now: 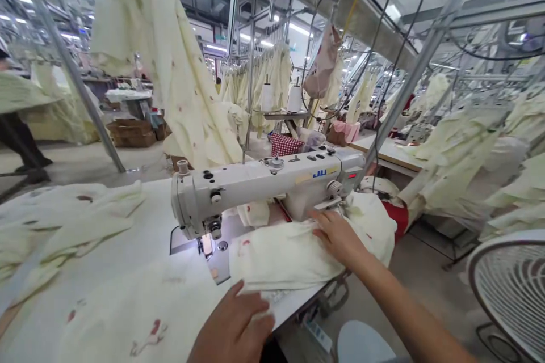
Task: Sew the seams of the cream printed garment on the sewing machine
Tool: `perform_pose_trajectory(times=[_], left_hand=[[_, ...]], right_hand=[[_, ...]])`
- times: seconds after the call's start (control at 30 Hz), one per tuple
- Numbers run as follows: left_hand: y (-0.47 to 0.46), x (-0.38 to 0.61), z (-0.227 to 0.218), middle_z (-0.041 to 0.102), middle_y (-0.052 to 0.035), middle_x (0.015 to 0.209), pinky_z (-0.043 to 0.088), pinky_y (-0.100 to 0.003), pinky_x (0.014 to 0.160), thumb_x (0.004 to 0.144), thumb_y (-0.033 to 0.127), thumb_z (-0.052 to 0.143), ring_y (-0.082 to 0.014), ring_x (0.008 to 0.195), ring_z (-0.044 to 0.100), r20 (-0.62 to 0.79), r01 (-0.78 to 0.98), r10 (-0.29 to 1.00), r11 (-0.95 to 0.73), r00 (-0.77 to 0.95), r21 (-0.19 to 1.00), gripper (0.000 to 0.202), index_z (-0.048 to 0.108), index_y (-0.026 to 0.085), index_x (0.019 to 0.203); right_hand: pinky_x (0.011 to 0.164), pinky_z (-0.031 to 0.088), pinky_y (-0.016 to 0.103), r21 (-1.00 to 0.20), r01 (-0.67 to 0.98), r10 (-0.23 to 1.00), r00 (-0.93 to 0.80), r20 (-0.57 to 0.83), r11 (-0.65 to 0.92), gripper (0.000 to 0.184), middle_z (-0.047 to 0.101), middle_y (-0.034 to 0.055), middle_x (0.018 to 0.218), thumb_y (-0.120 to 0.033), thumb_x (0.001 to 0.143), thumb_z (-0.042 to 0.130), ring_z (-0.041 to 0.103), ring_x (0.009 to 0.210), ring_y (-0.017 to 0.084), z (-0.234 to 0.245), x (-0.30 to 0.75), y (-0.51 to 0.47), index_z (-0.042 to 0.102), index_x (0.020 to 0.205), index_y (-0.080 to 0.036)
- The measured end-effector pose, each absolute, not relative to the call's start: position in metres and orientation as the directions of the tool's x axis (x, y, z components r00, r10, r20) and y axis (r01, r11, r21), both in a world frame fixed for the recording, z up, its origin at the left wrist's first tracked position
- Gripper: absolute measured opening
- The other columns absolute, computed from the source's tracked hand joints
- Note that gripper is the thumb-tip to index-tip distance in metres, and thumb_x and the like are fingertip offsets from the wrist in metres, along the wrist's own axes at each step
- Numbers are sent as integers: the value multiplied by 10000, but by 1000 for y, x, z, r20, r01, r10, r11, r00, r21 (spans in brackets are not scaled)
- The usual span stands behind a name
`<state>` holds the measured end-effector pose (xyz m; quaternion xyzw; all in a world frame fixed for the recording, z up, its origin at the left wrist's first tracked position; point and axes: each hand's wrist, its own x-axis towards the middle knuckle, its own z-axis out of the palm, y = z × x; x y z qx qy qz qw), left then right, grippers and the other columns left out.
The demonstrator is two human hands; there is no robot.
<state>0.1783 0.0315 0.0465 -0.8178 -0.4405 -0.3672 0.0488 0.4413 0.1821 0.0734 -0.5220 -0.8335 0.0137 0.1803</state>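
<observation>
My left hand (234, 323) is low in the view, at the front edge of the sewing table, with its fingers apart and nothing visible in them. My right hand (336, 232) rests on a folded cream fabric piece (276, 255) with small reddish prints, its fingers stretched toward the machine's body. That piece lies in front of the white sewing machine (264, 181), to the right of the lit needle area. Another printed cream cloth (123, 317) is spread over the table at the lower left, beside my left hand.
More cream cloth (85, 215) lies at the table's left. A long cream fabric (191, 85) hangs behind the machine, near two white thread cones (294, 99). A fan (511, 289) stands at the lower right. Metal posts (423, 57) slant up on both sides.
</observation>
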Motion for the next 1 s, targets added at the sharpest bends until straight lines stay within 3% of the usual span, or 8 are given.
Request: perform_pose_trajectory(times=[0.1, 0.17, 0.33, 0.53, 0.67, 0.8, 0.9, 1.0], left_hand=[[82, 201, 47, 634, -82, 1109, 464, -376, 951, 894, 224, 447, -212, 1036, 586, 286, 819, 901, -420, 325, 391, 281, 585, 193, 1136], [106, 206, 46, 598, -138, 1172, 461, -434, 926, 874, 248, 495, -273, 1080, 556, 180, 863, 957, -283, 227, 417, 336, 555, 134, 1184], [108, 189, 34, 494, -133, 1312, 367, -459, 989, 827, 276, 591, -295, 1221, 427, 95, 875, 988, -152, 121, 459, 352, 562, 165, 1160], [96, 182, 34, 527, -82, 1273, 316, -448, 1002, 795, 216, 629, -267, 1227, 418, 120, 816, 985, -171, 125, 553, 51, 602, 185, 823], [91, 175, 55, 635, -49, 961, 398, -368, 868, 845, 196, 532, -205, 958, 557, 160, 745, 980, -195, 119, 638, 57, 547, 190, 791], [75, 145, 82, 577, 28, 672, 386, -264, 603, 873, 349, 477, -139, 600, 498, 109, 668, 992, -119, 57, 735, 174, 541, 206, 796], [57, 125, 95, 550, 30, 645, 365, -235, 588, 783, 437, 590, -122, 609, 466, 31, 484, 999, -45, 37, 874, 255, 566, 197, 700], [29, 119, 94, 576, 11, 778, 394, -222, 640, 772, 441, 608, -121, 710, 504, -58, 38, 998, 57, 37, 998, 264, 547, 190, 715]], right_hand=[[804, 431, 386, -116, 844, 833, -477, 280, 523, 224, 654, 106, 985, -178, 804, 612, 567, 968, 285, 74, 436, 187, 643, 1025, -196], [754, 435, 365, -86, 819, 801, -526, 286, 568, 80, 653, 88, 825, -211, 828, 596, 582, 856, 260, 75, 432, 192, 671, 844, -190], [822, 417, 382, -117, 706, 701, -641, 313, 698, 131, 659, 109, 982, -248, 862, 546, 571, 935, 254, 68, 427, 207, 659, 894, -190], [686, 459, 359, -255, 618, 668, -680, 301, 744, 216, 669, 75, 721, -343, 829, 569, 600, 725, 230, 55, 418, 220, 670, 711, -194], [721, 497, 346, -387, 570, 689, -615, 385, 725, 335, 701, 75, 809, -460, 875, 479, 641, 765, 210, 69, 422, 213, 668, 768, -206], [530, 493, 276, -520, 495, 717, -520, 465, 696, 366, 662, 38, 696, -532, 879, 463, 623, 601, 167, 106, 432, 187, 633, 820, -213], [516, 515, 282, -570, 389, 682, -533, 500, 723, 354, 676, 32, 705, -579, 853, 485, 644, 596, 170, 142, 436, 167, 641, 822, -262], [510, 541, 271, -499, 374, 618, -569, 543, 782, 281, 708, 36, 677, -562, 790, 592, 674, 581, 182, 156, 431, 148, 684, 752, -299]])
